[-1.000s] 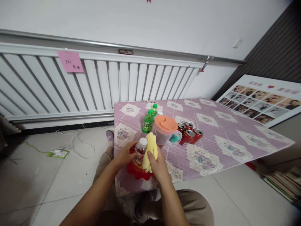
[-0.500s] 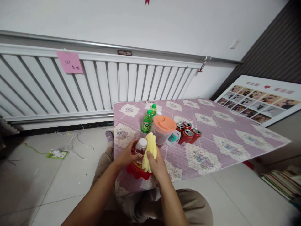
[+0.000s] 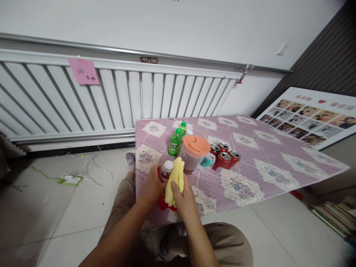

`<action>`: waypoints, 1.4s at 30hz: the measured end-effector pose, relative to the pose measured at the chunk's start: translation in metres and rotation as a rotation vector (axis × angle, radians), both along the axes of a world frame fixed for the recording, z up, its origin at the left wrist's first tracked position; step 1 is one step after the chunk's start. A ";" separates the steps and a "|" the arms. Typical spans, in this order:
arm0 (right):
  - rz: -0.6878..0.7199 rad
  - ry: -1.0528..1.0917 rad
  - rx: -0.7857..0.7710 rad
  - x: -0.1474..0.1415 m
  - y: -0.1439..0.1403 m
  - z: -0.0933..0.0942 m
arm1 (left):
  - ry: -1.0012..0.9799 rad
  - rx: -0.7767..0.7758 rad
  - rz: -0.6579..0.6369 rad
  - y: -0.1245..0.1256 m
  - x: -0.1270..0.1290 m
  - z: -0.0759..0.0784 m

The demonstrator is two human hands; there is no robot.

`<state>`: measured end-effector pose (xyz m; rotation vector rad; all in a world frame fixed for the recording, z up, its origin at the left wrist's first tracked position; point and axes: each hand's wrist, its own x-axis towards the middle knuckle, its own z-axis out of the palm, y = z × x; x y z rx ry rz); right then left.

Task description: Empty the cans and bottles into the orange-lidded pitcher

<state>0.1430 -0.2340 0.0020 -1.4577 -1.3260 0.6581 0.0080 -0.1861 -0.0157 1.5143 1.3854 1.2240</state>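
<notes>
Head camera looked down, and I saw the left hand [image 3: 154, 184] wrapped round a small clear plastic bottle with a white cap [image 3: 166, 168]. The right hand [image 3: 185, 198] gripped a soft yellow cloth [image 3: 175, 180] and pressed it on the bottle's side. Under them sat a red plastic tray [image 3: 164, 204] at the near edge of the purple flowery table [image 3: 250, 167]. Just behind stood a clear jug with an orange lid [image 3: 195, 152], two green bottles [image 3: 175, 141] and some red cans [image 3: 224, 155].

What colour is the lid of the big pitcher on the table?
The pitcher lid is orange, seen best in the head view, just beyond the yellow cloth in the right hand.
</notes>
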 end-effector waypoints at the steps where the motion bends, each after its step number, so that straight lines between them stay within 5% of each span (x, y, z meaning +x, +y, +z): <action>1: -0.003 0.002 -0.008 0.000 0.001 0.000 | 0.001 -0.010 -0.010 -0.001 0.001 0.001; 8: 0.021 0.056 -0.062 0.007 0.013 0.003 | -0.044 -0.055 -0.208 -0.001 -0.014 0.002; 22: -0.001 0.055 -0.058 0.004 0.008 -0.002 | 0.080 0.029 -0.064 -0.007 -0.004 0.000; 35: 0.041 0.055 -0.108 0.010 0.011 0.003 | 0.055 -0.015 -0.549 0.036 -0.040 0.031; 42: -0.031 0.002 -0.051 0.004 0.011 -0.006 | 0.049 -0.009 -0.331 0.024 -0.021 0.015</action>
